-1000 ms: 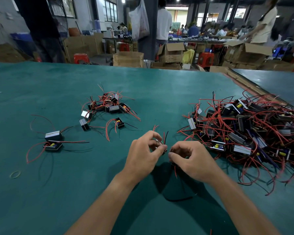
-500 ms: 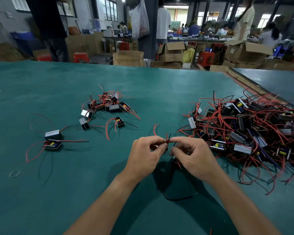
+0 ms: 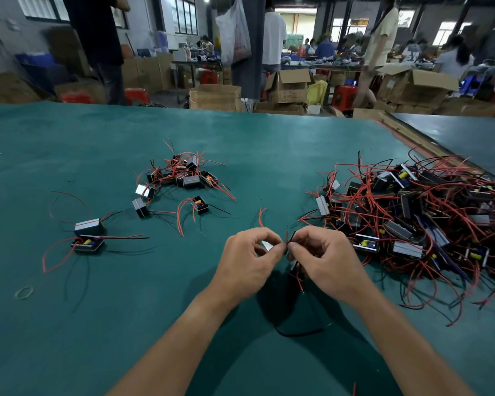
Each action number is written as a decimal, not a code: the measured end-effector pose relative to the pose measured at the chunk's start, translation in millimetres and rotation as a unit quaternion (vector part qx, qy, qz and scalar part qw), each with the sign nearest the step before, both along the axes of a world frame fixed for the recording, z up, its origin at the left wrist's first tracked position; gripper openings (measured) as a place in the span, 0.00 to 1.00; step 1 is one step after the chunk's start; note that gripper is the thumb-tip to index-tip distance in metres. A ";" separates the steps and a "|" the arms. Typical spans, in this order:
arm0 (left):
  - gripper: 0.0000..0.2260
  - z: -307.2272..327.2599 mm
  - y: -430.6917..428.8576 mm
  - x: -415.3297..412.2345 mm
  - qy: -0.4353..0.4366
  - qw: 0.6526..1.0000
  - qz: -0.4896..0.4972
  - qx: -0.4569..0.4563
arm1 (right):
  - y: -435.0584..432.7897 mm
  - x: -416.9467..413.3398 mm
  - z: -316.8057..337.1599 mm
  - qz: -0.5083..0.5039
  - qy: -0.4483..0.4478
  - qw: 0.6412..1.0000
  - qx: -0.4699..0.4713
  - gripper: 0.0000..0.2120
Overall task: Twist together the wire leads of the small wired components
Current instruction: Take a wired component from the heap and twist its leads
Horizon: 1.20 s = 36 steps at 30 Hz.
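Above the green table (image 3: 126, 324) my left hand (image 3: 247, 262) and my right hand (image 3: 325, 262) meet fingertip to fingertip. Both pinch the thin red and black wire leads (image 3: 287, 238) of a small component. A silver face of one component (image 3: 267, 245) shows inside my left hand's fingers. A dark component (image 3: 295, 271) hangs under my right hand, with a black lead (image 3: 297, 334) looping on the table below. One red lead (image 3: 260, 218) sticks up above my left hand.
A big tangled pile of wired components (image 3: 429, 218) lies on the right. A smaller group (image 3: 183, 175) sits mid-left, and two more components (image 3: 88, 237) lie far left. A rubber band (image 3: 24, 292) rests near the left edge. Boxes and people stand beyond the table.
My hands have come together and risen slightly. The fingertips that were apart a second ago now touch around the leads.
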<state>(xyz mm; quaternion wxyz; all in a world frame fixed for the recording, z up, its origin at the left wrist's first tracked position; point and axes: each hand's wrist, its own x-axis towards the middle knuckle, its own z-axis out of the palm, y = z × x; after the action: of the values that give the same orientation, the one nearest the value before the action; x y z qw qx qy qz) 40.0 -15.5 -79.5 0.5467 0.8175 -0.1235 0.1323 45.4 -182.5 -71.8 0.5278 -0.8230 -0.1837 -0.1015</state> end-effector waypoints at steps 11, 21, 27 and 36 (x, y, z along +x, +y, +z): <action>0.05 6.5 -1.1 -5.9 -0.014 1.000 -0.012 0.023 | 1.6 -1.2 1.3 0.038 0.030 0.999 0.014 0.08; 0.10 4.4 -0.5 0.9 -0.023 0.996 0.021 -0.082 | 4.6 -6.7 6.2 0.048 0.062 0.996 0.036 0.12; 0.10 6.1 -0.4 -0.2 0.008 0.996 0.000 -0.087 | 5.2 -6.6 6.5 0.040 0.096 0.991 0.080 0.10; 0.08 4.9 1.2 0.2 0.046 0.992 -0.047 -0.110 | 1.6 -4.4 5.5 0.014 0.067 0.995 0.072 0.08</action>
<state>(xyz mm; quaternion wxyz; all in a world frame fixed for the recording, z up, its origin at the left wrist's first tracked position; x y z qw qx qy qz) 40.2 -14.3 -74.6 0.6443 0.7508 -0.1211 0.0816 41.1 -180.9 -66.3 0.5982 -0.7852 -0.1517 -0.0512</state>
